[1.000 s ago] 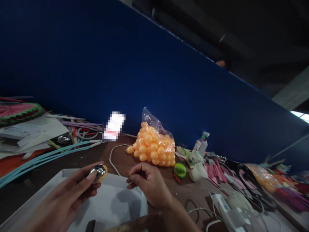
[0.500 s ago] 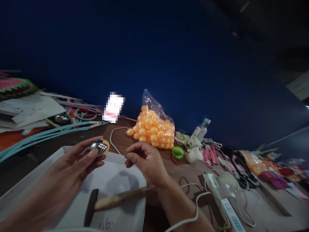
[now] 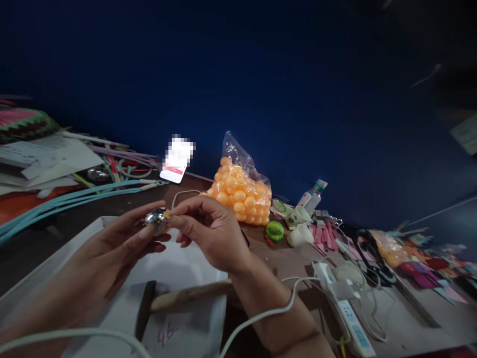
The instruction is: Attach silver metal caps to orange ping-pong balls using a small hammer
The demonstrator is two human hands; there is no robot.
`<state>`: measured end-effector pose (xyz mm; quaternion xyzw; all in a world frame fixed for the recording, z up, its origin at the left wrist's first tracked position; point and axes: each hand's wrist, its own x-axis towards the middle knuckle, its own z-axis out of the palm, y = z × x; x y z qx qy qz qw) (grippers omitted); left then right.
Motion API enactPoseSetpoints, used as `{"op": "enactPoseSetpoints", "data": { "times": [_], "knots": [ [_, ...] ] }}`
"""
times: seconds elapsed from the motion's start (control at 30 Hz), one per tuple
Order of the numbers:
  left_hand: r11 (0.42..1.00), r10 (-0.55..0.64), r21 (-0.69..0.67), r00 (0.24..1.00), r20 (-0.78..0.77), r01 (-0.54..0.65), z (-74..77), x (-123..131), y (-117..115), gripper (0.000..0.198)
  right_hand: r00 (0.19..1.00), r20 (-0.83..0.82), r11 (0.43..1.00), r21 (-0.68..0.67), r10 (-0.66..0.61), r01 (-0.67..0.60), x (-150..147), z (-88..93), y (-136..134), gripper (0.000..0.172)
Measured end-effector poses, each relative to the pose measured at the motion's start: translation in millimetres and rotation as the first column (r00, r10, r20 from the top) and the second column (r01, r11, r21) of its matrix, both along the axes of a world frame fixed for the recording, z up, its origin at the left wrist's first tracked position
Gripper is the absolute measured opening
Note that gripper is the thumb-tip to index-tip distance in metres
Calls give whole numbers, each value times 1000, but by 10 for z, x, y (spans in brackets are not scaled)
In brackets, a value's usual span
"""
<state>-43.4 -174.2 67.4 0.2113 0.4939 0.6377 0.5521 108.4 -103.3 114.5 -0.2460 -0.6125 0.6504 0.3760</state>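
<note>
A shiny silver ball-like piece (image 3: 156, 221) with a yellow-orange part on its right side is gripped between the thumb and fingers of my left hand (image 3: 121, 238). The fingertips of my right hand (image 3: 208, 228) are pinched together against that yellow-orange part; whatever they hold, if anything, is hidden. Below both hands a hammer (image 3: 186, 297) with a dark head and wooden handle lies over a white plastic bin (image 3: 194, 330) that bears a handwritten mark. My right forearm hides the handle's end.
Behind my hands stands a clear bag of orange balls (image 3: 242, 196). A lit phone (image 3: 177, 161) leans at the back. Teal cords (image 3: 82, 199) lie left. To the right are a green ball (image 3: 275, 231), white cup (image 3: 300, 235), bottle (image 3: 313, 197) and power strip (image 3: 346, 311) with loose cables.
My right hand has moved left, bringing its pinched fingertips from apart to touching the piece in my left hand. My left hand keeps its grip. The view has shifted slightly.
</note>
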Motion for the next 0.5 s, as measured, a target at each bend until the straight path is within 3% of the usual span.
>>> {"op": "enactPoseSetpoints", "data": {
  "times": [0.23,0.5],
  "knots": [
    [996,7,88,1000,-9,-6,21,12,13,54,1000,-26,997,-77,-16,14,-94,-145,50,28],
    [998,1,67,954,-301,20,-25,-54,7,73,1000,-14,979,-205,8,-11,-79,-176,84,34]
  ]
}}
